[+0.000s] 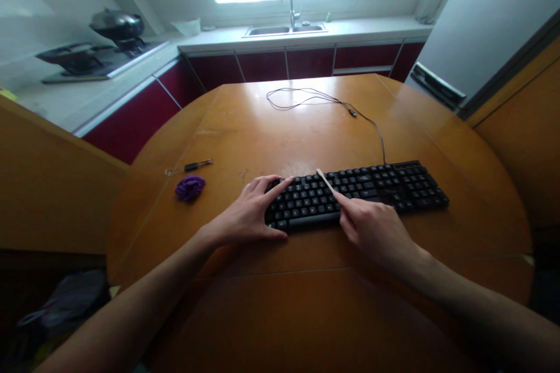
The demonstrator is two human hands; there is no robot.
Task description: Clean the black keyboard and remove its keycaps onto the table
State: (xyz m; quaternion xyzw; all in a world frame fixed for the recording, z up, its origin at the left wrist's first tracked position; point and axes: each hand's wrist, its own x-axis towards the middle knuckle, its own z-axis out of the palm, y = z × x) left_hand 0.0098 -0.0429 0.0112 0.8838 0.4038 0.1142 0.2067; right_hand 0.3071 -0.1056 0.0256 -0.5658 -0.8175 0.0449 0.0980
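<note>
Keyboard (361, 185) lay, I saw, with its left end gripped by the left hand (247, 210); the right hand (378, 230) pinched a pale stick (326, 179) over its keys.

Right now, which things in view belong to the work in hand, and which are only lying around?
In use: keyboard, steadied by the left hand; pale stick, held in the right hand.

Apparently just lying about: purple bundle; small black-handled item.

Keyboard (371, 183): matt plastic. Table (262, 140): smooth, glossy wood. Faucet (291, 3): shiny metal.
</note>
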